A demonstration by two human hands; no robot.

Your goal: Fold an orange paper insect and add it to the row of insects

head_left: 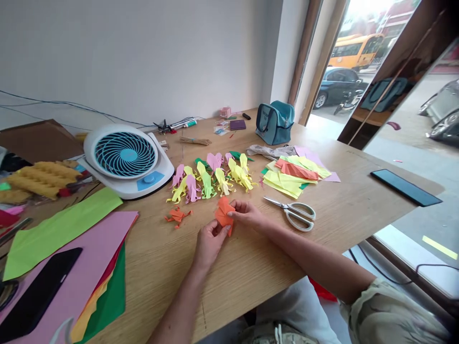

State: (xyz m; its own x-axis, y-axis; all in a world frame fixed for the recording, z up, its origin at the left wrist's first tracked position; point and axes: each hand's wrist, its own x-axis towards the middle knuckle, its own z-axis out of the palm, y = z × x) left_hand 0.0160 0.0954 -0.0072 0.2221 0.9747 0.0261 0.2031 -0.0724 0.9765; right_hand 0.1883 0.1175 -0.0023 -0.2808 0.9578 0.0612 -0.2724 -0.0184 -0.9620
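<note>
Between my two hands is a piece of folded orange paper point(223, 211), held just above the wooden table. My left hand point(211, 240) pinches its lower edge between thumb and fingers. On the right side my right hand point(245, 214) grips it, the thumb pressed on its face. A small orange paper figure with thin curled legs point(177, 216) lies left of my hands. Behind them stand several folded paper figures point(207, 184) in pink, yellow and green. A pair of scissors with pale handles point(296, 211) rests to the right, blades slightly apart.
A white fan point(125, 157) stands at the left behind large coloured sheets point(96, 241) and a black phone point(43, 291). Folded papers point(290, 177) and a grey cloth point(268, 152) lie right of centre. A teal bag point(275, 123) sits at the back, a dark flat device point(405, 187) near the right edge.
</note>
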